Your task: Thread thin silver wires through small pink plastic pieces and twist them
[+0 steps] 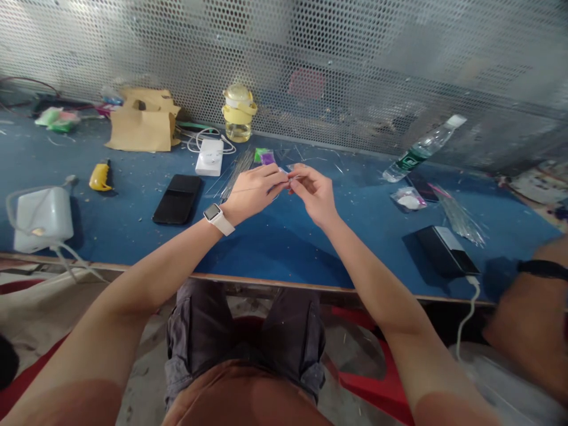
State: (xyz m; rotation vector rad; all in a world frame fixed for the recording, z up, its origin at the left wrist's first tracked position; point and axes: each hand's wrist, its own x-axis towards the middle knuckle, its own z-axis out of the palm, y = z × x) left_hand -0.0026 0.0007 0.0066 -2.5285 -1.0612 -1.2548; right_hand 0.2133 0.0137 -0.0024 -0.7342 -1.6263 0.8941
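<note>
My left hand (255, 188), with a watch (213, 213) on its wrist, is closed, its fingertips meeting those of my right hand (316, 192) above the blue table (275, 236). Both hands pinch at one spot. A thin line like a wire (248, 189) runs across my left hand toward the fingertips. Something small and pale bluish (283, 171) shows by the left fingers; its kind cannot be made out. Just beyond the hands lie a bundle of thin wires (239, 168), a small green packet (260, 155) and a purple packet (267, 158).
Left of my hands are a black phone (177, 199), a white box (210, 157) and a yellow cutter (100, 177). A yellow-lidded bottle (238, 115) stands behind. To the right are a tilted water bottle (421, 151), a power bank (447, 251) and another person's arm (532, 319).
</note>
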